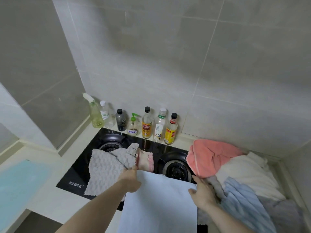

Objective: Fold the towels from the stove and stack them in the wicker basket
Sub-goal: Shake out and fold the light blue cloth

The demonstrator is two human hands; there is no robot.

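Note:
A pale blue-white towel lies flat over the front of the black stove and hangs toward me. My left hand pinches its far left corner, and my right hand grips its far right corner. A grey fluffy cloth lies on the left burner, with a pink-and-white cloth behind my left hand. To the right is a heap holding a coral towel, a cream towel, a striped blue towel and a grey one. No wicker basket is in view.
Several bottles and a spray bottle stand in a row along the tiled back wall. The right burner is uncovered. A light blue board lies on the cream counter at the left.

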